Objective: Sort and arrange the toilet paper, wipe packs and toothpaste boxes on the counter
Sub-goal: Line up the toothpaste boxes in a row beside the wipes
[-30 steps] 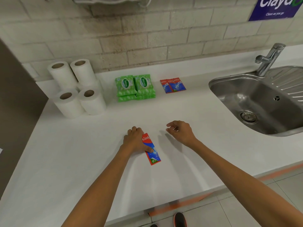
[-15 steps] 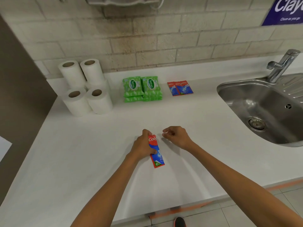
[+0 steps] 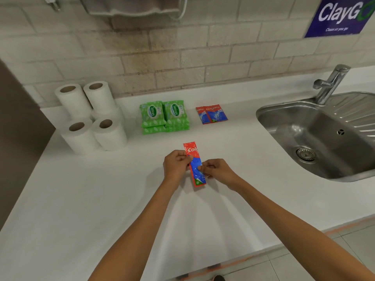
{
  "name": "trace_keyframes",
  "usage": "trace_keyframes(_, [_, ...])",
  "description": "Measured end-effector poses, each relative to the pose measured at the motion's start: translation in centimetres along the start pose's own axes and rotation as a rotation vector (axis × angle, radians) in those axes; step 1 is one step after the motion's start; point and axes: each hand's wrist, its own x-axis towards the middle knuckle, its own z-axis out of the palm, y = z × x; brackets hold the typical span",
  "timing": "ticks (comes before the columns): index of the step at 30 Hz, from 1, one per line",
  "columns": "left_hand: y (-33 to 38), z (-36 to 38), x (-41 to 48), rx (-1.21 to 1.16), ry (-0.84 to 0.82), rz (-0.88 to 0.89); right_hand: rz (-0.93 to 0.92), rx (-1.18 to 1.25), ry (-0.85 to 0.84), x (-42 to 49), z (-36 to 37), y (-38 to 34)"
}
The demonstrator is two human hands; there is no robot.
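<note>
Head cam: both hands at counter (image 3: 81, 199) centre. Left hand (image 3: 176, 165) pinches toothpaste box (image 3: 194, 165) on its L edge, right hand (image 3: 218, 171) pinches R edge near mid; fingers of both curled tight on the box. Box looks lifted or just off the surface, long axis running 12-to-6, red end at 12.

Progress, judged: mostly done. Toilet paper rolls (image 3: 91, 116) grouped at 10 o'clock by the wall, 4 tops visible, a 5th partly hidden under back pair. Wipe packs (image 3: 164, 116) in 2 neat stacks at 11-12 o'clock. 2 toothpaste boxes (image 3: 211, 114) flat, side by side at 12-1 o'clock. Sink (image 3: 316, 136) at 2-3 o'clock.

Left to do: held box is the only stray; prob goes beside the other 2. Nothing else loose on counter as far as seen.
</note>
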Motion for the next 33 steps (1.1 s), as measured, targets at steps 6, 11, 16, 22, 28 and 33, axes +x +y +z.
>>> trace_keyframes(6, [1.7,3.5,1.3,-0.037,-0.016,0.003,0.026,0.105,0.033,1.0,-3.5,-0.4])
trace_keyframes(11, [2.6,5.4,2.1,0.113,-0.087,0.038,0.049,0.076,0.118,3.0,-6.6,-0.7])
trace_keyframes(16, [2.9,6.4,3.5,0.22,-0.105,0.094,0.087,-0.006,0.272,7.2,-11.0,-0.6])
trace_keyframes(22, [2.8,6.7,6.3,0.296,-0.091,0.054,0.117,-0.124,0.42,13.3,-16.0,-0.7])
trace_keyframes(28, [2.5,7.1,8.4,0.299,-0.068,0.004,0.1,-0.192,0.445,19.5,-18.7,-1.4])
trace_keyframes(33, [2.1,7.4,8.7,0.292,-0.06,-0.014,0.115,-0.274,0.427,23.0,-19.6,-1.5])
